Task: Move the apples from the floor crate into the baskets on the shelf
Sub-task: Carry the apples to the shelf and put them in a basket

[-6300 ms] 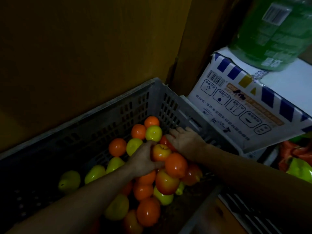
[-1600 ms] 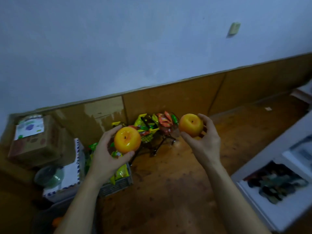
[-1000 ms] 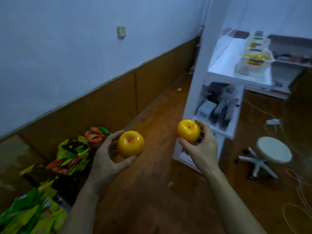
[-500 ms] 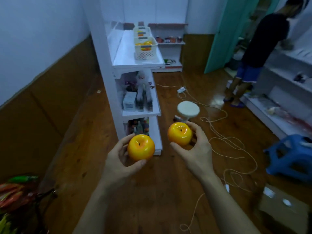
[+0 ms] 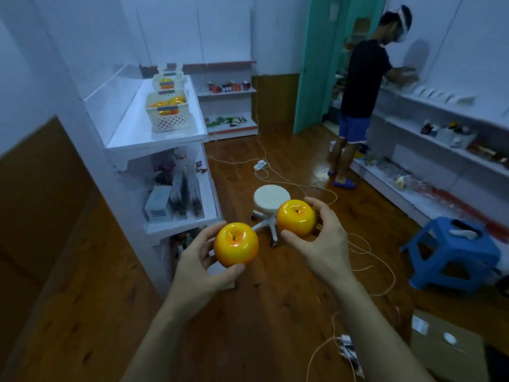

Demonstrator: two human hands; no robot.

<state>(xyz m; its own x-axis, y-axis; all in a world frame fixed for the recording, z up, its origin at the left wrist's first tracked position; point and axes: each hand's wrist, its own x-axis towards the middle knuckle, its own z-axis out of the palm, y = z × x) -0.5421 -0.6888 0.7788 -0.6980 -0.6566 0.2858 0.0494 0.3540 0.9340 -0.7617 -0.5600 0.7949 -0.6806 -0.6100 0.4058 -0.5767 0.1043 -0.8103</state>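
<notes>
Shelf (image 5: 154, 139) well ahead, white baskets (image 5: 168, 111) on top already part filled with fruit; cords (image 5: 289, 186) and stool (image 5: 271, 201) between, likely tripping hazards mid-carry. Apples glossy, slip possible: left hand (image 5: 197, 267) cupping one apple (image 5: 236, 244), right hand (image 5: 323, 244) pinching another (image 5: 296, 218) at fingertips.

1. Both bare forearms are extended forward from the lower edge of the view, converging slightly toward the middle.
2. The left hand (image 5: 198, 260) is turned palm inward, its thumb underneath and its fingers curled behind an orange-yellow apple (image 5: 236, 244).
3. The right hand (image 5: 322, 244) is cupped around a second apple (image 5: 296, 218), thumb below, fingers arched over the far side.
4. The two hands are held apart, the right slightly higher.
</notes>
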